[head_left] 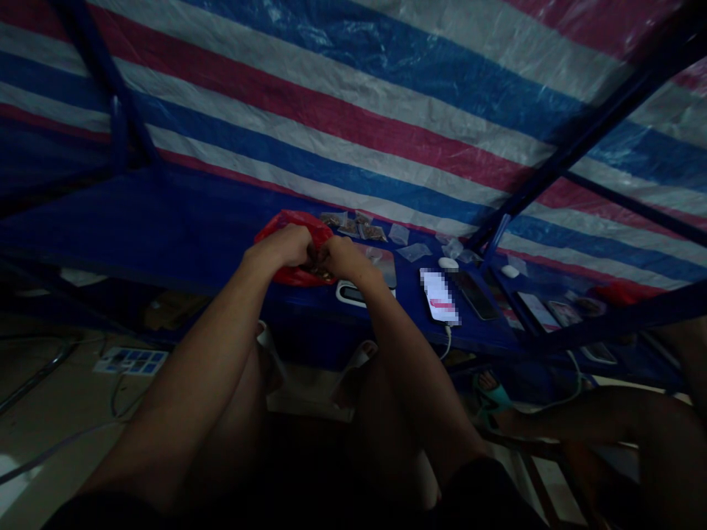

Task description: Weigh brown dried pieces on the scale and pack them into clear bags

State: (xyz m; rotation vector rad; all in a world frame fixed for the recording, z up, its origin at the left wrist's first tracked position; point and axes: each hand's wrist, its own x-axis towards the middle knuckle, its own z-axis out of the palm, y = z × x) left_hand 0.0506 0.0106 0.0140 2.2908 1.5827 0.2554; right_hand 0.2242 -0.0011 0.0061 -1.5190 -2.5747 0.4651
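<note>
A red plastic bag (283, 218) lies open on the blue shelf, with small brown pieces (320, 274) showing in its mouth. My left hand (294, 245) is closed over the bag's opening, its fingertips hidden inside. From the other side my right hand (343, 259) reaches in, fingers curled together among the brown pieces; what they grip is too dark to make out. Just under my right wrist sits a small digital scale (347, 293) with a display at its front edge. Behind the bag are several small clear zip bags (371, 232) filled with brown bits.
Flat clear zip bags (414, 252) lie to the right. Beyond them are a lit phone (439, 296) on a cable, a dark phone (476, 296) and a white case (448, 263). Blue metal posts (544, 180) and a striped tarp (331, 103) stand behind. Another person's leg (596, 419) is at right.
</note>
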